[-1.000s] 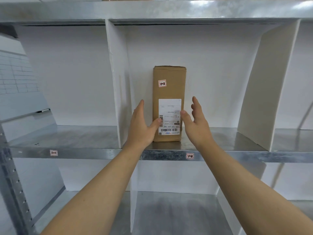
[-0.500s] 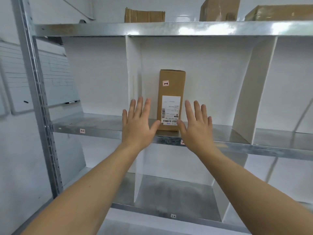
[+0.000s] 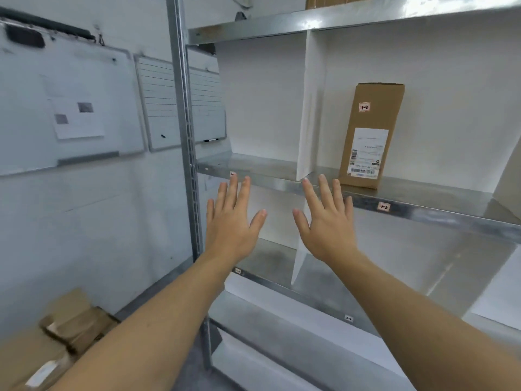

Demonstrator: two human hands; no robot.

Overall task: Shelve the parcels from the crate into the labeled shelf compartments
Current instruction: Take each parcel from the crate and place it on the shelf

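Brown cardboard parcel (image 3: 369, 136), head view: it stands on the middle metal shelf (image 3: 439, 206), in the compartment just right of the white divider (image 3: 310, 108) and near the front edge. The parcel is set on end with its long axis vertical. Its broad face, which carries the printed shipping label, points outward toward the person. A small sticker (image 3: 364, 107) on that face reads 1-2, and the tag (image 3: 383, 206) on the shelf edge below the same compartment also reads 1-2. The placement is judged correct.

The left hand (image 3: 231, 221) is held palm forward with fingers straight and spread, and it holds nothing. It is in front of the shelf edge, well apart from the parcel. The right hand (image 3: 328, 221) is in the same attitude, also holding nothing, near the parcel's lower corner but clear of it.

Progress: one parcel is shelved and released. At the lower left, further brown parcels (image 3: 73, 325) lie low beside the shelf post (image 3: 183, 136). They are blurred, so it cannot be told whether a crate holds them. These appear to be the outstanding work, and each will need its sticker read and matched to a compartment tag. The task is judged to be at an early stage.
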